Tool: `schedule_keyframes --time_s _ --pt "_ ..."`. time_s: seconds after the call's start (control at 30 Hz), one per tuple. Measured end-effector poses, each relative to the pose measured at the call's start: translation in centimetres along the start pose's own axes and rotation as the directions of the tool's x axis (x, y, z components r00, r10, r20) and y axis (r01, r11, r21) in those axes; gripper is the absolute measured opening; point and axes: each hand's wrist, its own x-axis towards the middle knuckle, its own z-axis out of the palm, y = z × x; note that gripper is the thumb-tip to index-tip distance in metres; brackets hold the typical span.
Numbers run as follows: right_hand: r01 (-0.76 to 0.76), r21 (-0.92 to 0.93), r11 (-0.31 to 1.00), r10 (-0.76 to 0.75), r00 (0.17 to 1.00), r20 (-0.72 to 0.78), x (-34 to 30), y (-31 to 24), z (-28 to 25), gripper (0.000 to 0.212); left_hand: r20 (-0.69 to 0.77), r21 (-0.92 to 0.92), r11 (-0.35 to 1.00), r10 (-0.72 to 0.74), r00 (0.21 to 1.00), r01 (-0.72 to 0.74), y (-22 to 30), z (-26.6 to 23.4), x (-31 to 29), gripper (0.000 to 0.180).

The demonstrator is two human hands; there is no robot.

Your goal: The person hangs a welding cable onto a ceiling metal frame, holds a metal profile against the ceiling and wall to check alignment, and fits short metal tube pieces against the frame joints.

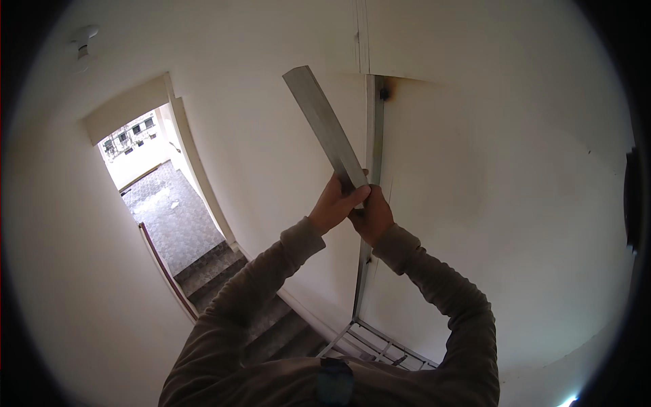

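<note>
From the head view: best to keep the grey strip (325, 125) under firm control from its lower end, with both wrists braced close together, given the long unsupported length above. Probably wise to press on the broad faces instead of the thin edges, to spare the fingers, and to turn slowly, so as not to scrape the wall (454, 203) or knock the upright channel (377, 136). Worth spreading the hands farther along the length for better balance; likely to tip or twist otherwise. Mind also the steps (210, 266), below and to the left of the upright channel.

Clasped in the left hand (336, 203), with the thumb across the near face; gripped in the right hand (375, 217) too, around the bottom end, though with fingertips largely hidden and firmness impossible to tell. Located with its lower end in front of the upright channel and its upper end slanting off to the left of it. Long, straight and narrow in look, dull grey, possibly metal, with lengthwise lines and a paler side nearer the upright channel. Free of any obvious bend.
</note>
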Motion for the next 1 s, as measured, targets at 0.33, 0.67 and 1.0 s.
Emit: schedule_keyframes --time_s 0.33,0.67,1.0 --pt "0.226 0.098 0.969 -0.233 0.97 0.07 -0.3 -2.4 -2.2 0.076 0.357 0.084 0.986 0.107 0.928 -0.146 3.5 -1.8 0.2 0.066" --pt "-0.255 0.503 0.826 -0.095 0.816 0.57 0.8 2.3 -3.1 0.05 -0.092 0.268 0.962 -0.038 0.995 0.062 1.6 1.9 -0.3 0.031" --pt "-0.546 0.576 0.608 -0.104 0.665 0.74 0.4 1.9 -3.3 0.064 -0.073 0.249 0.968 0.003 0.997 0.015 2.2 2.1 -1.7 0.049"
